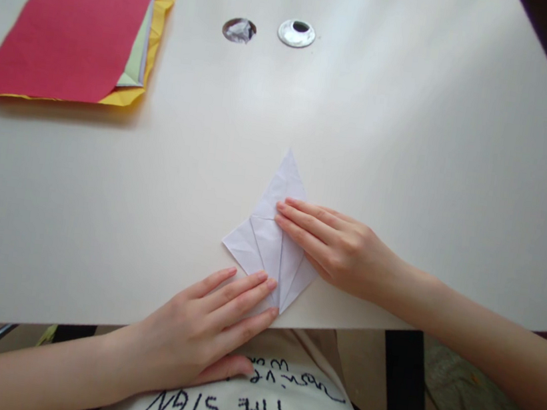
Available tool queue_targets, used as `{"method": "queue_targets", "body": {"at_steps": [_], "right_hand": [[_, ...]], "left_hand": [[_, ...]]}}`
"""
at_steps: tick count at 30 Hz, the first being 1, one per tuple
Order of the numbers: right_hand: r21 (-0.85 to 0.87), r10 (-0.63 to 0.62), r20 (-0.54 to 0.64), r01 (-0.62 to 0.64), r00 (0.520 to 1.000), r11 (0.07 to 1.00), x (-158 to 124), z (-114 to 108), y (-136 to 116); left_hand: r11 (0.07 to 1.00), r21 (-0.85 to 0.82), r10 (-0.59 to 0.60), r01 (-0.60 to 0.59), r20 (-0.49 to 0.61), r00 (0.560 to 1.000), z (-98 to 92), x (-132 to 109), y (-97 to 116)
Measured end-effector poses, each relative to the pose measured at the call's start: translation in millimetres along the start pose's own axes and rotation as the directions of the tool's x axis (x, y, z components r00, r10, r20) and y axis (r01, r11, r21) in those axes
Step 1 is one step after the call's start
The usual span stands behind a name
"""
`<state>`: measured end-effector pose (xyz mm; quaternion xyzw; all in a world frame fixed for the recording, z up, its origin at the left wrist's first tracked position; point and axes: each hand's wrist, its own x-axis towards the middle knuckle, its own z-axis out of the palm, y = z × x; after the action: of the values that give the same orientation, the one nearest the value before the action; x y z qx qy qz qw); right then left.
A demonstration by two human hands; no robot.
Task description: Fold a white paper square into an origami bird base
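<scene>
A white folded paper (pixel 266 238) lies flat near the front edge of the table, with a pointed top, a corner sticking out at the left and creases running down to its bottom tip. My left hand (pixel 222 323) rests with fingers spread on its lower part, the fingertips near the bottom tip. Across the paper's right side and middle lies my right hand (pixel 331 243), palm down, fingers stretched out and close together. It hides part of the right half of the paper.
Red paper (pixel 74 31) lies on yellow paper (pixel 164 9) at the table's back left, with pale green and white sheets between. Two round holes (pixel 239 30) are in the white table (pixel 436 152), the right one with a metallic ring (pixel 288 34). The table's front edge is beside my body.
</scene>
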<state>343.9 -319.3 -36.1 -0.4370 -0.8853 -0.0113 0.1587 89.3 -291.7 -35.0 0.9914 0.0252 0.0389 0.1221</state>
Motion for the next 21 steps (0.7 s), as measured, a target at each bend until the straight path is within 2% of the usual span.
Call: {"method": "queue_targets", "body": {"at_steps": [4,11,14,16,21], "right_hand": [[0.003,0.001,0.004,-0.001,1.000,1.000,-0.3,-0.9,-0.2],[0.000,0.003,-0.004,-0.003,1.000,1.000,-0.5,-0.1,0.3],[-0.001,0.002,-0.009,-0.002,1.000,1.000,-0.9,1.3,-0.2],[-0.029,0.017,-0.023,-0.017,1.000,0.999,-1.6,1.0,-2.6],[-0.190,0.065,-0.057,-0.074,0.996,0.979,-8.5,-6.1,-18.5]], "left_hand": [[1.000,-0.007,0.014,-0.014,-0.007,1.000,-1.3,0.1,-1.7],[0.992,-0.072,0.105,-0.101,0.065,0.992,-10.6,2.9,-14.0],[0.993,-0.054,0.106,-0.103,0.066,0.992,-14.2,5.0,-17.0],[0.996,-0.030,0.082,-0.081,0.027,0.996,-16.1,6.3,-17.6],[0.998,0.061,-0.018,0.030,-0.198,0.980,-21.5,8.6,-24.7]]}}
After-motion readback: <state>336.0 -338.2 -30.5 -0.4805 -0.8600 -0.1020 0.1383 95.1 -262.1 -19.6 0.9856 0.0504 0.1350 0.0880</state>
